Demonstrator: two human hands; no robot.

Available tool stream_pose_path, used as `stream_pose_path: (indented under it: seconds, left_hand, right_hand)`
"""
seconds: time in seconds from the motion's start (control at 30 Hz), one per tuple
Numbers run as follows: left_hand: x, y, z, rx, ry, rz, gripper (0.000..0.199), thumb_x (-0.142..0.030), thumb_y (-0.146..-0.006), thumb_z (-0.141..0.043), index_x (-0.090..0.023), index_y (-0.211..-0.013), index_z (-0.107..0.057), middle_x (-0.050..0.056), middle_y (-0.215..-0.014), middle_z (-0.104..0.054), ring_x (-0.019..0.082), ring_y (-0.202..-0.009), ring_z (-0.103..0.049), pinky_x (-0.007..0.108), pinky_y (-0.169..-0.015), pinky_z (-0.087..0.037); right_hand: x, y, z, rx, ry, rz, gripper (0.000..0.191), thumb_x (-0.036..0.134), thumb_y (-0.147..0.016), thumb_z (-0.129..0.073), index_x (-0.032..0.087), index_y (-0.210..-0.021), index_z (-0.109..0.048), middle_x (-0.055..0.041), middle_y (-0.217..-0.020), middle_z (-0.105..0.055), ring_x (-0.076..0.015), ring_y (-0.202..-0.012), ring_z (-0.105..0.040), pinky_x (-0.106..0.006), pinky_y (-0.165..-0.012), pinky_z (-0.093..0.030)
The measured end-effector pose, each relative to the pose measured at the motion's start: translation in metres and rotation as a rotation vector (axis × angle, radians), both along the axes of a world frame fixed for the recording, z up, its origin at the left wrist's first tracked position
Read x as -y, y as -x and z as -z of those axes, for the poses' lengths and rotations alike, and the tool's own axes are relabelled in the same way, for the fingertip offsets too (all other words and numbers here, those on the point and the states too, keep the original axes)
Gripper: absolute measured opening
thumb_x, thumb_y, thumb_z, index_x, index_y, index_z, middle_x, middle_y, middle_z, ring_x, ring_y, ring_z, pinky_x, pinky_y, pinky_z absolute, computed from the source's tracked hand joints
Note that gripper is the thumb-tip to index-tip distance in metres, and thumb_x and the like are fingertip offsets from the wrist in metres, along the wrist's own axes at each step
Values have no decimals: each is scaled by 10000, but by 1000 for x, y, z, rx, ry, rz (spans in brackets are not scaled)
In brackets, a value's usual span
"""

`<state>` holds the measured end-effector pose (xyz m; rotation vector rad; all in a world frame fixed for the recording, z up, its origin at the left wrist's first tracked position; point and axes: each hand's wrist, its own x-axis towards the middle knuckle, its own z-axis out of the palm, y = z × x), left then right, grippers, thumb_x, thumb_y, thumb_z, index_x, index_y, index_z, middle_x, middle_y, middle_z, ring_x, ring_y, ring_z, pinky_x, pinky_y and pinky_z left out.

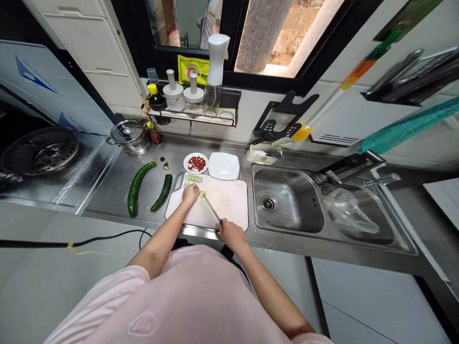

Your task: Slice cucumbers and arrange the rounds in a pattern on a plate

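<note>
On the white cutting board (229, 203), my right hand (231, 234) grips the handle of a kitchen knife (212, 207), blade pointing away and to the left. A round cucumber slice (202, 194) lies at the blade's tip. My left hand (191, 193) is just left of that slice, its fingers pinched together; what they hold, if anything, is too small to make out. Behind it, several cucumber slices (194, 178) lie overlapped in a row, with more partly hidden by the hand. Left of the board lie a long cucumber (138, 188) and a shorter cucumber piece (162, 192).
Behind the board stand a plate of chopped red pieces (196, 163) and a white square plate (224, 165). Cucumber ends (166, 166) lie near a lidded steel pot (129, 136). A sink (287, 200) is on the right; a condiment shelf (193, 117) hangs above.
</note>
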<state>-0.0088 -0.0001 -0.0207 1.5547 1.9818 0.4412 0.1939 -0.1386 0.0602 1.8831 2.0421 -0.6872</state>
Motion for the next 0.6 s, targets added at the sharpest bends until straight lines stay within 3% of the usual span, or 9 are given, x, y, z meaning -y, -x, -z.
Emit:
stream_pose_path:
  seconds: [0.6]
  left_hand:
    - [0,-1,-5,-2,4,22,115,-284,-749,-612,-219,-842,-626,12,-792,-638,152,-755,-575,237,-663,-388]
  right_hand:
    - [14,-9,-12,-9,54,34,347,379,-965,-297,162,-1069,-546,-124,-949,-679,-236,-904,-649,-306,-743,-411]
